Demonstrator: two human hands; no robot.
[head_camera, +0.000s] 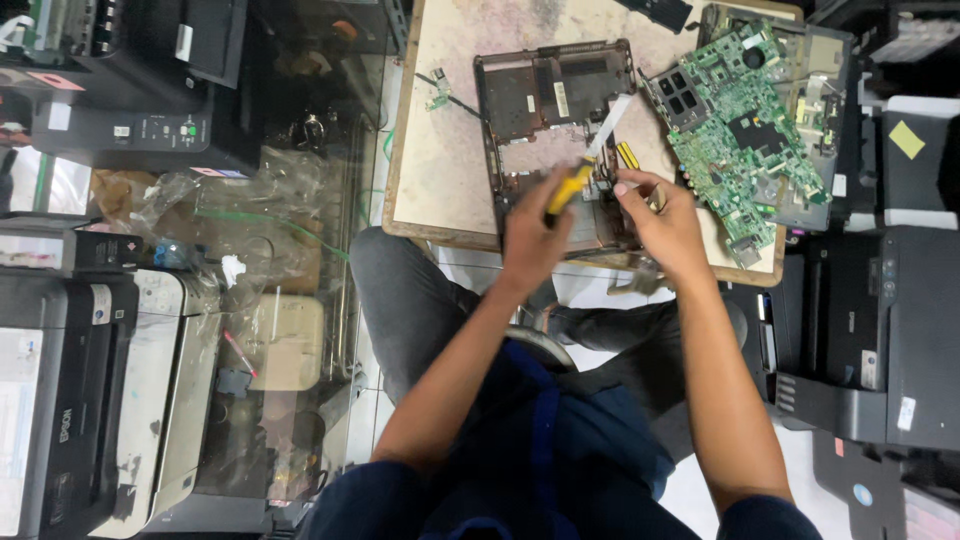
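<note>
Left hand (532, 238) is fisted around a yellow-handled screwdriver (568, 186). The handle sticks out past the knuckles and the tip points into the open laptop base (545, 110). The tip itself is hard to make out against the dark chassis.

Right hand (668, 222) sits just beside it, fingers (630, 186) pinched narrow on something small at the chassis' right side. Can't tell what it is; the hand covers it.

The laptop base lies mid-table, its near end reaching the table's near edge (440, 235), and both hands hide that end. A white ribbon cable (612, 120) runs diagonally out of it, just above the screwdriver.

A green circuit board (740, 140) rests on another dark shell by the table's right edge, close to the right hand but apart from it. A small green part with wire (438, 98) lies left of the base.

Printers (100, 400) crowd the floor on both sides, cut off by the frame.
</note>
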